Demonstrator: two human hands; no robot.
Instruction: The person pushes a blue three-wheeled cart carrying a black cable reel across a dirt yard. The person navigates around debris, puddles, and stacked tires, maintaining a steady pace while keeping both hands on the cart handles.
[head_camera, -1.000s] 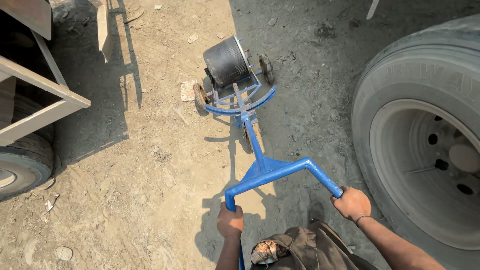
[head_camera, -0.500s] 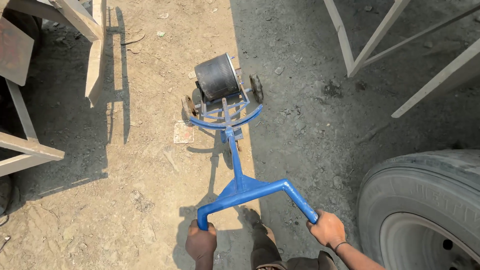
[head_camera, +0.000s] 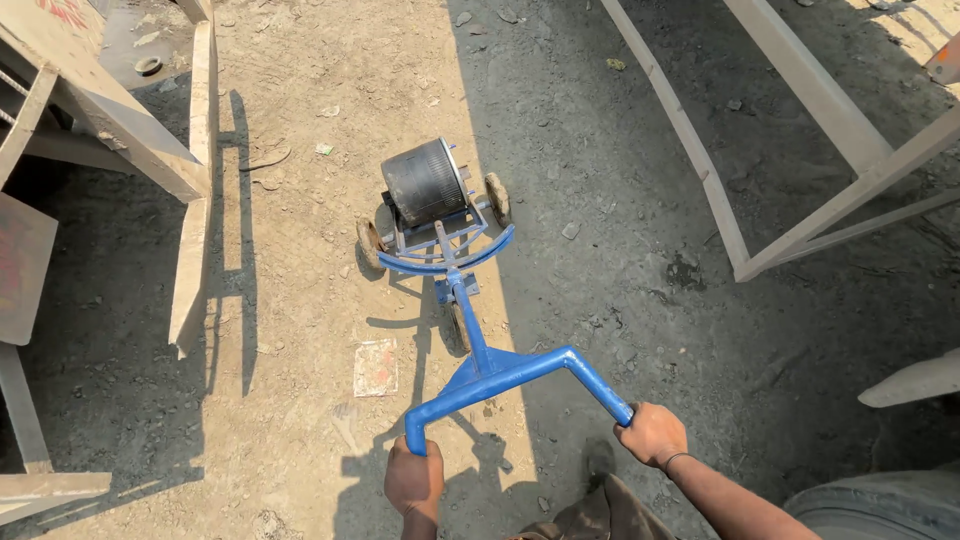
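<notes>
Head view. My left hand (head_camera: 414, 482) was closed in a fist around the left grip of the blue trolley handle (head_camera: 500, 375), at about 6 o'clock in the frame. My right hand (head_camera: 651, 434) was likewise curled tight around the right grip, at roughly 5 o'clock, with a dark band at the wrist. No fingers were spread on either hand; both gripped the tube ends fully.

The handle forked from a single blue shaft that ran up toward 12 o'clock to the trolley's curved front cradle (head_camera: 447, 258). A dark ribbed drum (head_camera: 425, 181) lay on its side in that cradle, just above centre frame. One small wheel (head_camera: 369, 241) sat at the drum's 8 o'clock and another wheel (head_camera: 497, 197) at its 3 o'clock, both on the dirt ground (head_camera: 300, 300).

A flat scrap of printed card (head_camera: 376, 366) lay on the dirt at 9 o'clock from the handle fork, near it but apart. A pale wooden frame (head_camera: 190, 190) stood at 10 o'clock, a second frame of pale bars (head_camera: 720, 200) at 2 o'clock, and part of a large tyre (head_camera: 885, 505) at 4 o'clock, near my right forearm.
</notes>
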